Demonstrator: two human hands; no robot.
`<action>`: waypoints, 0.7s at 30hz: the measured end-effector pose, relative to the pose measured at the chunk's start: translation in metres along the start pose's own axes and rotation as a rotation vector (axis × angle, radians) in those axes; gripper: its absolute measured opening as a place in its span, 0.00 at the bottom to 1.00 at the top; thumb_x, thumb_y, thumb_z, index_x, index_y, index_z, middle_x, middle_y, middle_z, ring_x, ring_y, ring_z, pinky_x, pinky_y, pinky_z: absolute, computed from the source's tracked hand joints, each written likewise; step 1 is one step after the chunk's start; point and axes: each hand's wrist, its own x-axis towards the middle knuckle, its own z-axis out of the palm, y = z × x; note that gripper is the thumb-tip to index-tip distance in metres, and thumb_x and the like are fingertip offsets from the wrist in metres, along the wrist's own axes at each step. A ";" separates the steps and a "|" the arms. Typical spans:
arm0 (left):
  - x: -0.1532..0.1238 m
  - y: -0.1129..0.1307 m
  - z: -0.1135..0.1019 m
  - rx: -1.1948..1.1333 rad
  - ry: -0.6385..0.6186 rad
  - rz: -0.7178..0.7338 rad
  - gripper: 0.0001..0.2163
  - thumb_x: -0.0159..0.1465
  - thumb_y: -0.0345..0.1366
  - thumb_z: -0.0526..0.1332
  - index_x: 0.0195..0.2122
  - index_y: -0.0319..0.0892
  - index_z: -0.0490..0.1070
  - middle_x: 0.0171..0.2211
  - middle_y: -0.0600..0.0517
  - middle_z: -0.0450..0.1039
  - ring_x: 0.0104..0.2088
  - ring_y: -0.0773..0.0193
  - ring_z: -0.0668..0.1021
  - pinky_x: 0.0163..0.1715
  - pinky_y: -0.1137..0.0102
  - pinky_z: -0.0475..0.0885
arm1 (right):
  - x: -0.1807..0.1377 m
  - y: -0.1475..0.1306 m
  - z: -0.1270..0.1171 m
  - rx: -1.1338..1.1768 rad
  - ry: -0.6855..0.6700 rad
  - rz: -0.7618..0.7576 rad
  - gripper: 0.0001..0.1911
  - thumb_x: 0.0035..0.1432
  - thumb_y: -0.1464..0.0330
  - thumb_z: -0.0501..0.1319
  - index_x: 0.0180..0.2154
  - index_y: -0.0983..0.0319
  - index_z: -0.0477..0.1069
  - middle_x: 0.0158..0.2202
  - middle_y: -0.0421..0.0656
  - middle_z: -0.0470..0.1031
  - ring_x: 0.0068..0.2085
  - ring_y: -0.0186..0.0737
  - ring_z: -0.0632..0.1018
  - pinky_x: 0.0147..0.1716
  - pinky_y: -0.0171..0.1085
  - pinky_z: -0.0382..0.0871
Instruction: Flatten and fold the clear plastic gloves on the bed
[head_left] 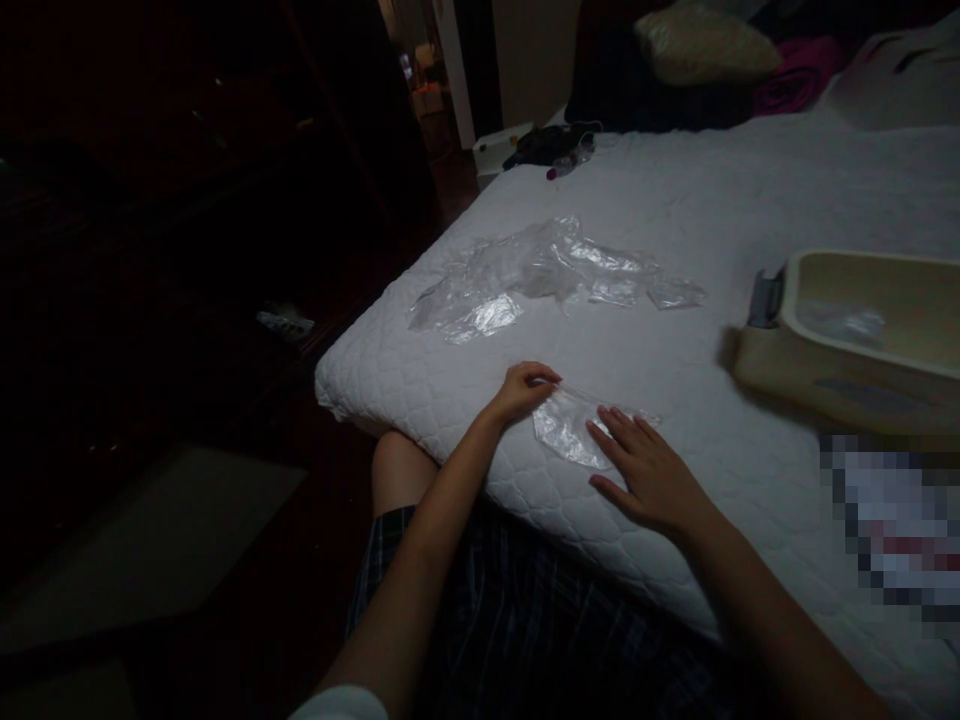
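A clear plastic bag lies flat on the white quilted mattress close to its front edge. My left hand pinches the bag's upper left corner between thumb and fingers. Spread flat, my right hand rests on the bag's right part and hides some of it. Beyond both hands, a loose heap of crumpled clear plastic bags is strewn over the mattress.
At the right stands a beige plastic bin with a grey latch and some clear plastic inside. A bottle and dark items lie at the far corner. A yellowish pillow and magenta cloth are at the back. Dark floor borders the mattress's left side.
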 end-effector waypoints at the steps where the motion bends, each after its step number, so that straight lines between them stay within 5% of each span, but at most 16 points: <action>1: -0.001 0.005 -0.002 -0.007 0.007 -0.013 0.07 0.57 0.29 0.60 0.36 0.40 0.77 0.37 0.48 0.77 0.39 0.61 0.78 0.43 0.66 0.73 | 0.000 0.000 0.001 -0.001 -0.007 0.005 0.36 0.59 0.52 0.54 0.65 0.58 0.51 0.66 0.51 0.53 0.65 0.52 0.57 0.61 0.55 0.54; 5: -0.018 0.037 -0.007 0.240 0.018 0.181 0.16 0.63 0.33 0.57 0.52 0.44 0.69 0.55 0.45 0.69 0.57 0.56 0.70 0.58 0.58 0.63 | -0.001 0.001 0.002 -0.012 -0.009 0.009 0.37 0.59 0.51 0.54 0.65 0.59 0.51 0.66 0.52 0.53 0.65 0.51 0.57 0.61 0.54 0.52; 8: -0.042 0.056 -0.001 0.506 -0.258 0.381 0.21 0.66 0.38 0.54 0.60 0.47 0.59 0.63 0.47 0.58 0.65 0.57 0.58 0.65 0.54 0.47 | -0.001 0.002 0.003 -0.026 -0.004 -0.005 0.37 0.59 0.51 0.53 0.64 0.62 0.51 0.66 0.54 0.53 0.65 0.52 0.56 0.61 0.54 0.52; 12: -0.063 0.049 0.007 0.715 -0.423 0.315 0.24 0.68 0.43 0.50 0.64 0.43 0.51 0.65 0.43 0.53 0.67 0.58 0.54 0.65 0.53 0.44 | -0.001 0.003 0.004 -0.039 -0.012 -0.005 0.37 0.60 0.50 0.52 0.64 0.62 0.52 0.66 0.53 0.54 0.66 0.51 0.55 0.62 0.54 0.52; 21: -0.065 0.032 0.009 0.848 -0.437 0.289 0.27 0.70 0.48 0.42 0.66 0.40 0.47 0.68 0.46 0.45 0.68 0.60 0.48 0.66 0.56 0.39 | -0.004 0.007 0.006 -0.055 -0.009 0.088 0.35 0.62 0.51 0.49 0.64 0.63 0.52 0.66 0.54 0.52 0.66 0.51 0.53 0.62 0.54 0.49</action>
